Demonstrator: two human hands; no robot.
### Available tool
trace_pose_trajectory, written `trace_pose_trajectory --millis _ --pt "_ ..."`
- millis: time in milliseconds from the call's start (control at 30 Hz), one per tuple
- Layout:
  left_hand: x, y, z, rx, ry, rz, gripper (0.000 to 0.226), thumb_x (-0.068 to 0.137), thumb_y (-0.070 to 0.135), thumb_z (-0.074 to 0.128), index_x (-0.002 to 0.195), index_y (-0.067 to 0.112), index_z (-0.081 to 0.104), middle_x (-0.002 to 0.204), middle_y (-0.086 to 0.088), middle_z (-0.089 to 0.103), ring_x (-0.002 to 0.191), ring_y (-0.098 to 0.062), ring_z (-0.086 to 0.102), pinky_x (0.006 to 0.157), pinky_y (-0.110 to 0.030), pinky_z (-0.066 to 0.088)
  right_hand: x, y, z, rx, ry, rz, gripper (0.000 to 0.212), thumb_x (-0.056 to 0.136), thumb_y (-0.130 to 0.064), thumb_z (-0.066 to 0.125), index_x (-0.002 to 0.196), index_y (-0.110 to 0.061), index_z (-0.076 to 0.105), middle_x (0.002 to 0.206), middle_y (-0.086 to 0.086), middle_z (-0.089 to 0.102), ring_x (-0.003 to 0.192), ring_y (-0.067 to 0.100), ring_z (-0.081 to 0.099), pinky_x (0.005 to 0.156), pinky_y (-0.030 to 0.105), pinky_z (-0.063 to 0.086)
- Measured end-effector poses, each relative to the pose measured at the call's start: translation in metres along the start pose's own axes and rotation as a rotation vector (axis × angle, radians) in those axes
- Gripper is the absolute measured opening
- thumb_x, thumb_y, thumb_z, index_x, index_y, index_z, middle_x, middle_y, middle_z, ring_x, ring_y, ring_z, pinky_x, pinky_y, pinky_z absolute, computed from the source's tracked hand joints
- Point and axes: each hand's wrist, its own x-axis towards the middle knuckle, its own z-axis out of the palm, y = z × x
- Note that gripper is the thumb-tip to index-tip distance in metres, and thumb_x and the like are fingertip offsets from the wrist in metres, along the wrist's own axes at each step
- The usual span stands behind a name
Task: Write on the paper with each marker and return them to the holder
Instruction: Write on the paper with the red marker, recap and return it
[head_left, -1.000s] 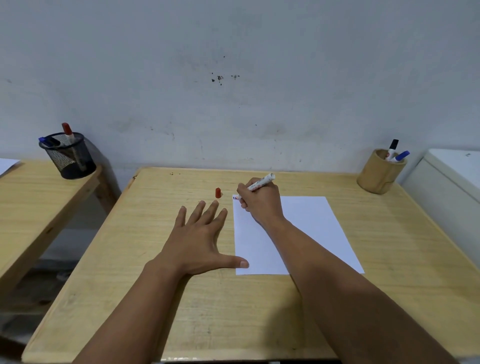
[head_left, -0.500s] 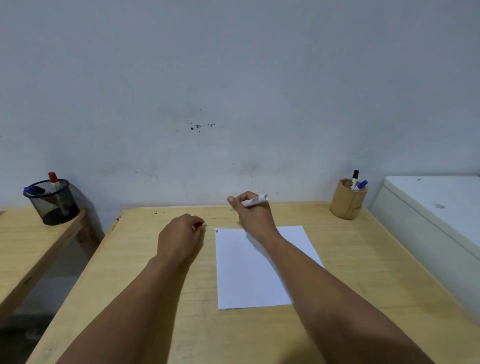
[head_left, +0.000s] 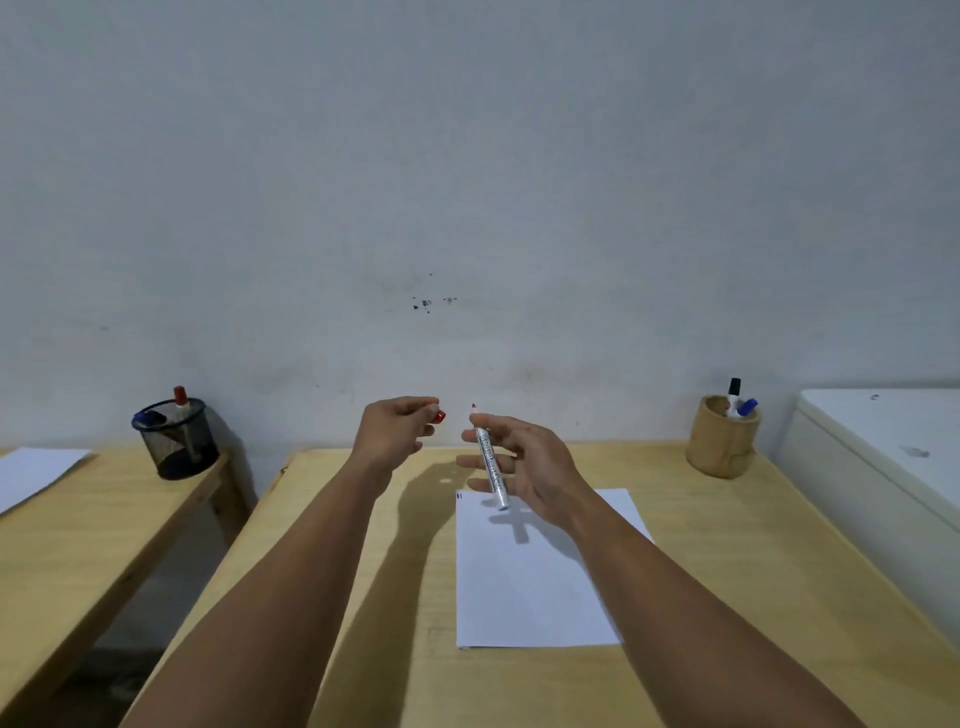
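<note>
Marker (head_left: 490, 465), uncapped and nearly upright with its red tip up, sits pinched in the right hand (head_left: 524, 475) above the paper's (head_left: 535, 582) far edge; its barrel print is too blurred to read. Just beside it, the left hand (head_left: 397, 431) pinches the red cap (head_left: 440, 416). Small marks sit at the paper's far-left corner, and the wooden holder (head_left: 722, 441) stands at the counter's (head_left: 727, 561) far-right corner.

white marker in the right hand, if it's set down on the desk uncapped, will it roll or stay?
The marker looks round and smooth with no clip showing, so it would probably roll on the flat desk. It looks light: the right hand holds it loosely in its fingers.
</note>
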Motion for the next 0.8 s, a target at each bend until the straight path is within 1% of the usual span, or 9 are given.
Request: trace_pose_trajectory --millis 33,100,200,333,467,533,633,733,800 --pt "0.001 0.003 0.002 -0.002 -0.002 -0.001 0.020 0.099 0.021 0.068 0.115 0.013 0.076 0.098 0.000 0.078 0.084 -0.014 0.067 0.072 -0.028 0.050 0.000 0.001 0.001 -0.075 0.001 -0.036 0.030 0.107 -0.004 0.053 0.119 -0.008 0.080 0.125 0.023 0.076 0.081 0.031 0.079 0.067 0.038 0.066" --pt "0.002 0.010 0.006 -0.011 -0.008 -0.003 0.020 0.099 0.021 0.068 0.115 0.013 0.077 0.099 0.000 0.079 0.087 -0.015 0.068 0.074 -0.029 0.052 0.000 0.004 0.000 -0.304 0.027 -0.137 0.018 0.107 -0.008 0.062 0.109 -0.019 0.077 0.119 0.020 0.078 0.068 0.019 0.073 0.060 0.031 0.062" --pt "0.001 0.018 0.016 -0.005 -0.029 0.007 0.020 0.099 0.022 0.067 0.114 0.013 0.077 0.101 -0.001 0.080 0.090 -0.016 0.069 0.076 -0.030 0.053 0.001 0.006 -0.003 -0.501 0.095 -0.213 0.015 0.102 -0.018 0.072 0.101 -0.031 0.065 0.110 0.013 0.081 0.060 0.012 0.068 0.057 0.026 0.056" --pt "-0.004 0.025 0.028 0.027 -0.064 0.031 0.018 0.099 0.021 0.067 0.112 0.013 0.078 0.102 -0.004 0.079 0.089 -0.017 0.068 0.073 -0.029 0.052 0.003 -0.003 -0.009 -0.519 0.162 -0.257 0.014 0.100 -0.020 0.076 0.104 -0.032 0.068 0.113 0.010 0.081 0.060 0.010 0.071 0.056 0.022 0.052" --pt "-0.009 0.028 0.037 0.079 -0.103 0.050 0.018 0.099 0.020 0.067 0.111 0.012 0.078 0.106 -0.012 0.078 0.083 -0.016 0.066 0.072 -0.029 0.050 0.004 -0.005 -0.017 -0.537 0.198 -0.262 0.010 0.100 -0.022 0.076 0.106 -0.029 0.073 0.112 0.007 0.080 0.062 0.010 0.072 0.058 0.023 0.053" --pt "-0.011 0.028 0.042 0.098 -0.108 0.067 0.016 0.099 0.019 0.067 0.106 0.013 0.079 0.105 -0.012 0.078 0.082 -0.016 0.065 0.073 -0.030 0.050 0.004 -0.006 -0.022 -0.550 0.218 -0.264 0.009 0.099 -0.022 0.077 0.108 -0.026 0.075 0.110 0.005 0.080 0.062 0.010 0.072 0.057 0.019 0.051" --pt "-0.013 0.029 0.051 0.118 -0.100 0.108 0.013 0.098 0.018 0.067 0.099 0.014 0.079 0.102 -0.011 0.079 0.080 -0.015 0.064 0.073 -0.031 0.051 0.003 -0.009 -0.030 -0.539 0.248 -0.257 0.012 0.098 -0.020 0.078 0.110 -0.019 0.077 0.110 0.010 0.081 0.063 0.012 0.072 0.054 0.013 0.047" --pt "-0.015 0.033 0.064 0.092 -0.079 0.141 0.014 0.097 0.017 0.069 0.103 0.011 0.080 0.100 -0.011 0.079 0.078 -0.014 0.065 0.073 -0.031 0.053 0.000 -0.013 -0.040 -0.531 0.254 -0.241 0.016 0.098 -0.019 0.078 0.113 -0.014 0.078 0.112 0.013 0.081 0.061 0.011 0.070 0.054 0.013 0.048" --pt "-0.015 0.036 0.072 0.129 -0.113 0.151 0.014 0.097 0.017 0.070 0.105 0.010 0.079 0.101 -0.011 0.078 0.080 -0.015 0.066 0.074 -0.032 0.053 -0.003 -0.016 -0.047 -0.525 0.265 -0.247 0.015 0.098 -0.018 0.078 0.112 -0.013 0.078 0.111 0.013 0.081 0.060 0.010 0.070 0.053 0.012 0.047"
